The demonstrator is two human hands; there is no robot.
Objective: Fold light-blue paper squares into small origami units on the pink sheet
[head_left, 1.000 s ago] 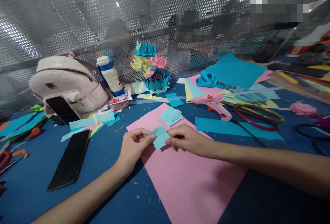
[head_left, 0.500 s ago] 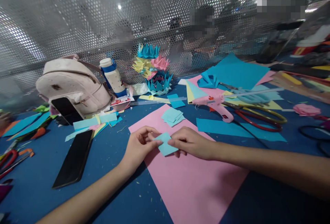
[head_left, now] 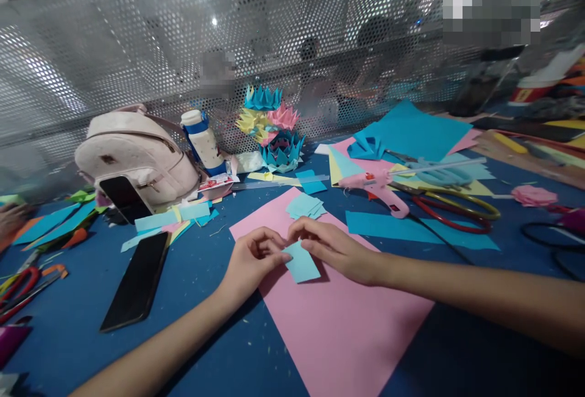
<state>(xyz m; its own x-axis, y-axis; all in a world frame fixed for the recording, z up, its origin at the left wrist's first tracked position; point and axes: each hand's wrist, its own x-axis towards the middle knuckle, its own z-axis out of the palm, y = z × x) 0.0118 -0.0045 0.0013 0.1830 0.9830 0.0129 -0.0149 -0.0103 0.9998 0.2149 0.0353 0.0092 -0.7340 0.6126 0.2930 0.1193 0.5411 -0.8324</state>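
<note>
A small light-blue paper square (head_left: 302, 264) is held over a large pink sheet (head_left: 338, 324). My left hand (head_left: 256, 257) pinches its left corner between thumb and fingers. At its upper edge is my right hand (head_left: 336, 248), the thumb on the paper and the fingers curled behind it; part of those fingers is hidden. Just beyond my hands, a loose stack of light-blue paper squares (head_left: 305, 205) lies on the pink sheet.
A pink glue gun (head_left: 377, 187), red-and-yellow-handled scissors (head_left: 457, 211) and a blue strip (head_left: 420, 231) lie to the right. Folded paper flowers (head_left: 278, 150) stand behind. Leftward are a black phone (head_left: 137, 281), a backpack (head_left: 137, 147) and a bottle (head_left: 203, 144). A person's hand (head_left: 11, 220) shows far left.
The light-blue square has turned and tilted between my hands. My right hand has shifted from its right corner to its upper edge. The view has moved slightly.
</note>
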